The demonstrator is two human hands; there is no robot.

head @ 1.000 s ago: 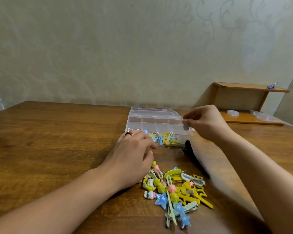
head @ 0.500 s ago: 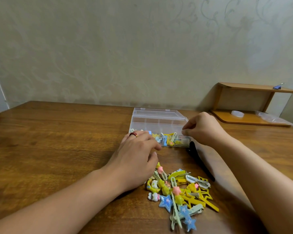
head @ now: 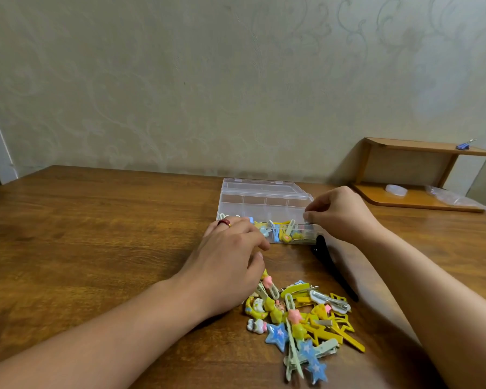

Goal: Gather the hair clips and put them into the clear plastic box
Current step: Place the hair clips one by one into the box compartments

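Note:
The clear plastic box (head: 264, 198) lies open on the wooden table, with several pastel hair clips (head: 281, 233) in its front row. My right hand (head: 340, 217) hovers at the box's front right corner, thumb and forefinger pinched together; the small clip they carried is hidden. My left hand (head: 230, 256), wearing a red ring, rests between the box and a pile of hair clips (head: 300, 318), fingers curled down over the pile's upper left edge. Anything under the palm is hidden. A long black clip (head: 331, 265) lies under my right forearm.
A small wooden shelf (head: 418, 197) stands at the back right against the wall. It holds a tape roll (head: 396, 190), a plastic bag (head: 446, 196) and, on top, a blue binder clip (head: 463, 146). Bare table (head: 96, 234) stretches to the left.
My right hand came down from above the box to its front right corner with the small grey clip. My left hand has stayed where it was.

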